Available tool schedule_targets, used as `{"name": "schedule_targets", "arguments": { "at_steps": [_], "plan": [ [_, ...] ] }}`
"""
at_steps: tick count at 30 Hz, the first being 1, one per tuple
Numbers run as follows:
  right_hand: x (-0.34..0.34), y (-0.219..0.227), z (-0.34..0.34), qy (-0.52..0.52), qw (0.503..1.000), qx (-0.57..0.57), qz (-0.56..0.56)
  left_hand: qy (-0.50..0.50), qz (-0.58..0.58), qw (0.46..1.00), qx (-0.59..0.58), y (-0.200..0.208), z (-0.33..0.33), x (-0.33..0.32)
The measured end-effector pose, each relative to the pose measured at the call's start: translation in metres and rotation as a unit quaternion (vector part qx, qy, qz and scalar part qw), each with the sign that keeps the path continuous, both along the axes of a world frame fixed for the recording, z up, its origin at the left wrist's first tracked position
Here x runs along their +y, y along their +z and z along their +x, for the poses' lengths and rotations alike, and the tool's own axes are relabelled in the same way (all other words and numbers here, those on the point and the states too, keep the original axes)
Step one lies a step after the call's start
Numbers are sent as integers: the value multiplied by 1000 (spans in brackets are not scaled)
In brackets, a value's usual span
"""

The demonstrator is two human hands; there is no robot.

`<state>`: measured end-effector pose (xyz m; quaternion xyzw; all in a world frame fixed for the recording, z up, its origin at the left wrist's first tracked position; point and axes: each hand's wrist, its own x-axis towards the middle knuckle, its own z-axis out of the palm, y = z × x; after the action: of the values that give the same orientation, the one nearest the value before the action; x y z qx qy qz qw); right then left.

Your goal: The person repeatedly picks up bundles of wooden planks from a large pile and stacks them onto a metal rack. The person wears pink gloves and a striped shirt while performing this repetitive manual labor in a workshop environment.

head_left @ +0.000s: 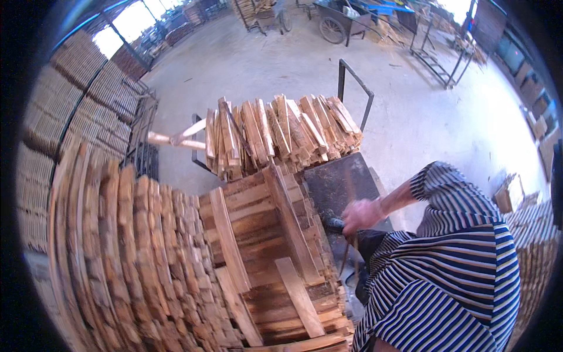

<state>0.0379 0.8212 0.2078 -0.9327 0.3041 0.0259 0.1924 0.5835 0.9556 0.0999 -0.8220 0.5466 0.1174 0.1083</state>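
My right hand is out in front of my striped shirt, above a dark metal tabletop. Its fingers are closed, apparently round a thin brown strip that looks like wood and is smeared by motion. Against the fingers lies a dark grey rounded thing whose kind I cannot make out. My left hand is out of the picture; only a bit of that arm shows below its sleeve at the lower edge. Beside the tabletop is a wide stack of boards, with several loose boards lying across it.
Beyond the tabletop, a pile of wood slats lies between upright metal frames. Tall board stacks stand at the left. A wheeled cart and a metal stand are at the back. More stacked wood stands behind me.
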Motion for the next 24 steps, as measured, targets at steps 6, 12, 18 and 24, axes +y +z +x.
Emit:
{"name": "schedule_targets", "arguments": {
  "at_steps": [6, 12, 18, 24],
  "plan": [
    [4, 11, -381, -323, 909, 260, 41, -45, 17, 996, 78, 18, -78, -80],
    [-7, 52, -645, -471, 702, 531, 64, 7, 43, 988, 149, 46, -115, -108],
    [-43, -34, -479, -805, 583, 52, 92, 101, 14, 949, 297, 57, -117, -111],
    [-48, -40, -308, -548, 783, 62, 288, 59, -147, 915, 371, 122, -180, -225]
  ]
}}
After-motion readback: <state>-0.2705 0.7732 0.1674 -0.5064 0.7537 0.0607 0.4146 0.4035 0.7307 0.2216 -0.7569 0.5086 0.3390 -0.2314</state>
